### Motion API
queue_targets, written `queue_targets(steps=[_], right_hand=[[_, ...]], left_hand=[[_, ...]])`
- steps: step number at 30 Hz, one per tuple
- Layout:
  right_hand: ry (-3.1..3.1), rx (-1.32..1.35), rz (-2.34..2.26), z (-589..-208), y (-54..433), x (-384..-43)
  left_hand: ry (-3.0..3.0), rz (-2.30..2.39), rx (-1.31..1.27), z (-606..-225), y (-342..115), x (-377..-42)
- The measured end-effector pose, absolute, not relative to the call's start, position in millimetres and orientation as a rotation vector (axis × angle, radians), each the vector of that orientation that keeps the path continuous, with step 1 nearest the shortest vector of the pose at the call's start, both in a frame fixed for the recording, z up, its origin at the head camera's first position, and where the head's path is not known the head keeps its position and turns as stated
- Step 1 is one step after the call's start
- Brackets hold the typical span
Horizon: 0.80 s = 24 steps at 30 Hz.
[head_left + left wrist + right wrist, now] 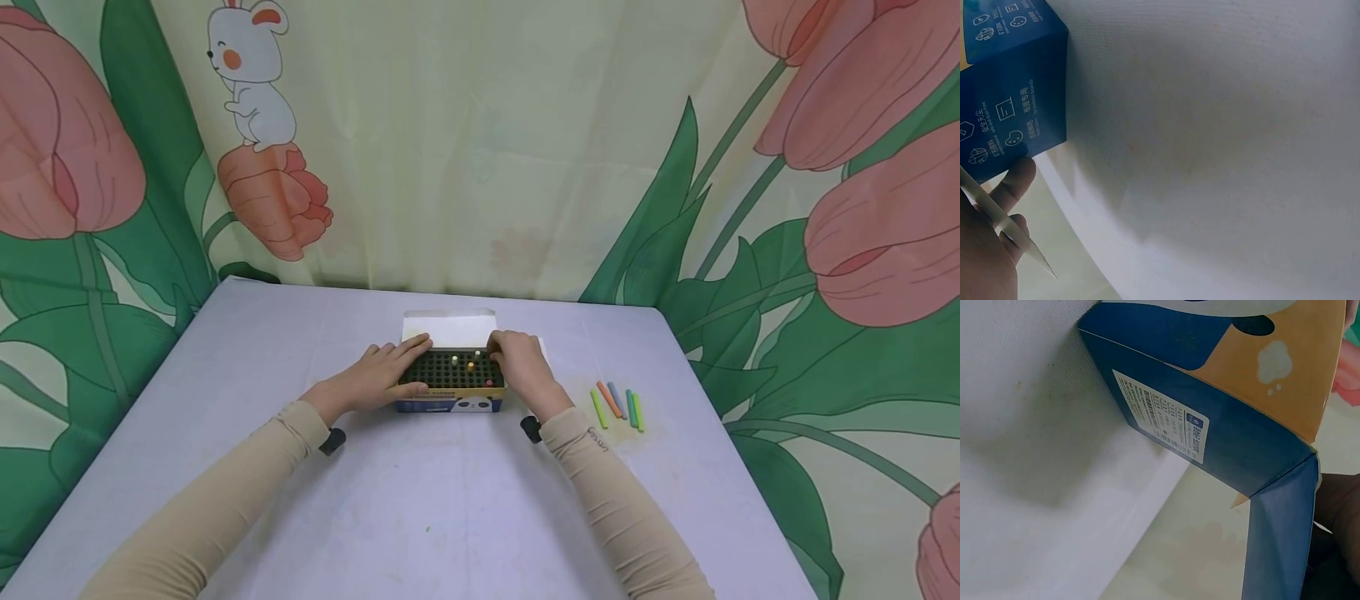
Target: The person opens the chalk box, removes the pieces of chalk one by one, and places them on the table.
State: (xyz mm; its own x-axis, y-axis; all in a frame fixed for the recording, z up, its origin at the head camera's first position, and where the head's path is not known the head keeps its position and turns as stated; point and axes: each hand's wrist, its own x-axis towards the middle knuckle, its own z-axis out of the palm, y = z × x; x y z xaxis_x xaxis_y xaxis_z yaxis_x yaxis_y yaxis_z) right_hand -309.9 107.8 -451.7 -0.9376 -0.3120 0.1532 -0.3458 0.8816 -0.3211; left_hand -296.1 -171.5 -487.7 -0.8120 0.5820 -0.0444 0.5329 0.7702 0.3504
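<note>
A blue and tan chalk box [442,407] with a panda on its front stands on the table. Inside its open top is a black holder [435,367] full of holes, with several chalk sticks in it, among them an orange chalk stick [471,367]. My left hand [378,375] grips the box's left end, thumb at the front edge and fingers toward the back. Over the holder's back right corner, my right hand [521,367] has bent fingers; its fingertips are hidden, so I cannot tell what they hold. The right wrist view shows the box's labelled end [1222,437].
To the right of the box lie several loose chalk sticks [611,400] in green, orange and blue. The box's white lid flap [450,327] stands up at the back. A white cloth covers the table [450,517], and a printed curtain [480,167] hangs behind it.
</note>
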Motion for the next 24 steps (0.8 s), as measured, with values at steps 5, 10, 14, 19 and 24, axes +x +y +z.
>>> queue_targets(steps=[5, 10, 14, 19, 24], right_hand=[[-2.944, 0.539, 0.413, -452.1, 107.4, -310.0], [-2.953, 0.557, 0.316, -451.7, 106.2, -310.3], [-2.964, 0.549, 0.298, -450.1, 105.3, -309.7], [-2.973, 0.552, 0.292, -448.9, 104.9, -308.7], [-2.982, 0.559, 0.321, -447.1, 105.0, -308.6]], left_hand=[[2.815, 0.480, 0.893, -488.4, -171.7, -297.0], [2.820, 0.471, 0.888, -488.9, -172.2, -297.0], [2.827, 0.464, 0.895, -489.3, -172.4, -297.2], [2.823, 0.463, 0.903, -490.8, -172.2, -298.5], [2.823, 0.454, 0.893, -491.3, -173.2, -298.5]])
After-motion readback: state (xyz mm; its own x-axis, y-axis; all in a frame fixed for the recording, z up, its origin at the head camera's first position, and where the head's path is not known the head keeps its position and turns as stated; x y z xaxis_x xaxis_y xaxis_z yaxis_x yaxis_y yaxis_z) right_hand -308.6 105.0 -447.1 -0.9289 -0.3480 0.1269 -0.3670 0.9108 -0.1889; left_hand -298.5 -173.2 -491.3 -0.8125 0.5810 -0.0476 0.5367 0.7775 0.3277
